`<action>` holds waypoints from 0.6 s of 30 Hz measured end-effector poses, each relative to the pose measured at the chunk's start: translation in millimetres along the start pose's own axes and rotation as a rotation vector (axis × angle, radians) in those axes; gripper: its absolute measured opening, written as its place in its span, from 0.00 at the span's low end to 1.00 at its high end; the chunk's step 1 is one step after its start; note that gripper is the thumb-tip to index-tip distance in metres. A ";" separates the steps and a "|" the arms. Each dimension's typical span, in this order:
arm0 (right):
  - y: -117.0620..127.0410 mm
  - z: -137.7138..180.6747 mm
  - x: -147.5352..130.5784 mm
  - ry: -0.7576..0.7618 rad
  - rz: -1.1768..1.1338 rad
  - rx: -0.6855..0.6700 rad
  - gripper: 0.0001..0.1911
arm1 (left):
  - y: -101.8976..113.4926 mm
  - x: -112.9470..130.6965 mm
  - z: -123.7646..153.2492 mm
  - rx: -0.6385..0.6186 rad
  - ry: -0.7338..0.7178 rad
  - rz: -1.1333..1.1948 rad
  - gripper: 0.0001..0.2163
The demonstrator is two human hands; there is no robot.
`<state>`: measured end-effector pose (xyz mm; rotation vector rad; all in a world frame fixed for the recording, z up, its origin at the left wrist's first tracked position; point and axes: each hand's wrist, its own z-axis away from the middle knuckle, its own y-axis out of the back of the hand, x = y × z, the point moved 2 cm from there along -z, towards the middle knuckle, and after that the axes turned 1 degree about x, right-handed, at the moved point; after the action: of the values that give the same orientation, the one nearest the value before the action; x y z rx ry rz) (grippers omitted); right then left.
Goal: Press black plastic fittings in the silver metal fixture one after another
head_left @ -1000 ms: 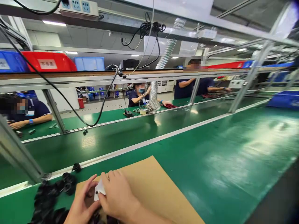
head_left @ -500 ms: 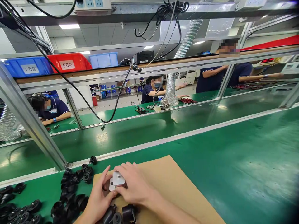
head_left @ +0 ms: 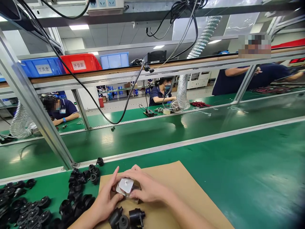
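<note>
At the lower centre of the frame, the person's left grip (head_left: 106, 197) and right grip (head_left: 148, 187) are bare hands with slender fingers (head_left: 139, 175), joined by smooth wrists (head_left: 166, 194) to bare forearms (head_left: 185, 209), of which the right shows at greater length.

Two bare hands meet low in the view, just left of centre, fingers bent toward each other in a shared grip. The left hand (head_left: 105, 197), at the end of a bare left forearm (head_left: 83, 219) slanting up from the bottom edge, curves like a cup — its index finger (head_left: 114, 178) angled upward, its left thumb (head_left: 116, 198) pointing right below. The right hand (head_left: 149, 187) is back upward, its fingers arched leftward above its bent right thumb (head_left: 136, 193) — the bare right forearm (head_left: 188, 208) stretching toward the lower right.
</note>
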<state>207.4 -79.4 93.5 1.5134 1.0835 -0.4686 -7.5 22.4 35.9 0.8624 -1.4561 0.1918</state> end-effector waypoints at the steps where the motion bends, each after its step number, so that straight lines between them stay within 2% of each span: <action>1: -2.7 -1.7 -1.3 -0.007 0.015 0.010 0.39 | -0.8 -0.2 0.1 -0.002 0.000 0.009 0.45; 4: -14.3 -4.6 -3.2 -0.050 0.109 0.091 0.31 | -5.5 -0.7 0.2 -0.002 -0.013 0.071 0.46; 9: -46.3 -6.6 -2.9 -0.197 0.318 0.390 0.22 | -13.2 -2.0 -1.7 0.105 0.003 0.117 0.46; 11: -53.4 -7.4 -3.9 -0.230 0.391 0.454 0.20 | -12.4 -3.6 -1.9 0.126 -0.003 0.084 0.44; 12: -52.7 -7.6 -4.6 -0.228 0.411 0.449 0.18 | -11.1 -4.6 -1.6 0.123 -0.018 0.069 0.43; 14: -42.1 -7.2 -6.1 -0.185 0.418 0.356 0.19 | -7.6 -6.9 -0.5 0.094 -0.047 0.052 0.42; 18: -1.2 -6.4 -10.6 0.036 0.435 -0.006 0.34 | -2.1 -11.0 1.9 0.041 -0.057 0.050 0.46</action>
<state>199.5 -77.4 102.9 1.6996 0.7494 -0.1357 -9.5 23.9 24.8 0.8717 -1.5321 0.2369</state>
